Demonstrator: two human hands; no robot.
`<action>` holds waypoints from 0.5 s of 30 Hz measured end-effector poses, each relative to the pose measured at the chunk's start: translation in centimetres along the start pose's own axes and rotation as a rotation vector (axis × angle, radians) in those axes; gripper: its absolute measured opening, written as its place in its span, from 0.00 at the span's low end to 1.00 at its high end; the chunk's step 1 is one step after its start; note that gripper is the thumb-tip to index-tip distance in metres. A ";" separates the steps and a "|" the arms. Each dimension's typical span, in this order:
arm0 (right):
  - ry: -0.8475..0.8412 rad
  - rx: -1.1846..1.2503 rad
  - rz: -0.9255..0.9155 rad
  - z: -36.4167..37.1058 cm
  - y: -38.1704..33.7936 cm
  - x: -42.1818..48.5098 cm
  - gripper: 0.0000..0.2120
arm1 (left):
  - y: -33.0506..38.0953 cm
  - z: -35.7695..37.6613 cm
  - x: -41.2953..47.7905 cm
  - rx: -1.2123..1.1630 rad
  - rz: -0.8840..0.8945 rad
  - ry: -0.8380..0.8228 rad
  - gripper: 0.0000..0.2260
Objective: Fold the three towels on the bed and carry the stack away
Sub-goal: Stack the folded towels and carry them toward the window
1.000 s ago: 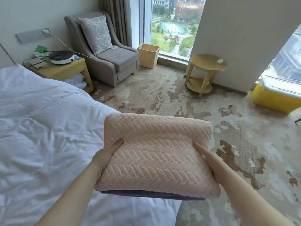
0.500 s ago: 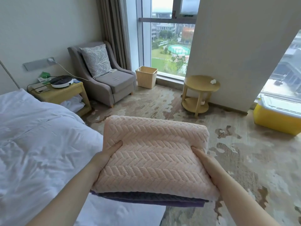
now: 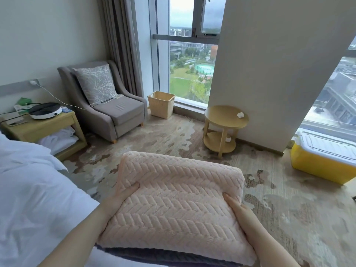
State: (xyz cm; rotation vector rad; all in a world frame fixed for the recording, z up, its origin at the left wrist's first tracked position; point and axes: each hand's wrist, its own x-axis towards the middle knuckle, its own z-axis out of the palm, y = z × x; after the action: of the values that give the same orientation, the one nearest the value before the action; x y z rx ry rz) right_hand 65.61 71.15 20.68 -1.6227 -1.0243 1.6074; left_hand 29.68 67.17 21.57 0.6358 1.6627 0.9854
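Held near, just right of the white-quilted bed (image 3: pixel 38 189): stack (image 3: pixel 169 234) topped by folded pink herringbone plush towel (image 3: pixel 179 185), dark grey towel (image 3: pixel 154 256) edging out below. Pinched at both sides by left hand (image 3: pixel 119 199) and right hand (image 3: pixel 239 211), thumbs on top, likely to stop layers sliding.

Under the stack (image 3: pixel 179 205) only the near edge of a dark towel (image 3: pixel 150 256) shows; whether a third lies between cannot be told. The left hand (image 3: pixel 123 197) and right hand (image 3: pixel 237 209) show thumbs on top, the remaining fingers hidden beneath. The bed (image 3: pixel 28 189) is cut off by the left and bottom edges, and the yellow box (image 3: pixel 323 166) by the right edge. On the far round desk (image 3: pixel 221 116) a small white object (image 3: pixel 240 114), perhaps crumpled tissue, is too small to tell.
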 end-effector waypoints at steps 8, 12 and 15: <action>0.061 -0.016 -0.036 0.0 -8.2 16.4 0.16 | 8.2 4.6 16.6 -0.053 0.029 0.007 0.39; 0.097 -0.044 -0.060 0.5 -14.0 23.7 0.18 | 14.0 5.5 24.1 -0.092 0.030 -0.019 0.34; 0.098 -0.052 -0.075 0.8 -17.8 28.0 0.18 | 17.6 5.7 28.5 -0.088 -0.012 -0.013 0.43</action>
State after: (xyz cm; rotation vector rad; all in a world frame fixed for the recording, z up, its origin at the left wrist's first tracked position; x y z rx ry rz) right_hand 61.81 104.09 21.76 -1.6600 -1.0709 1.4486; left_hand 25.25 100.83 21.40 0.5717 1.6003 1.0378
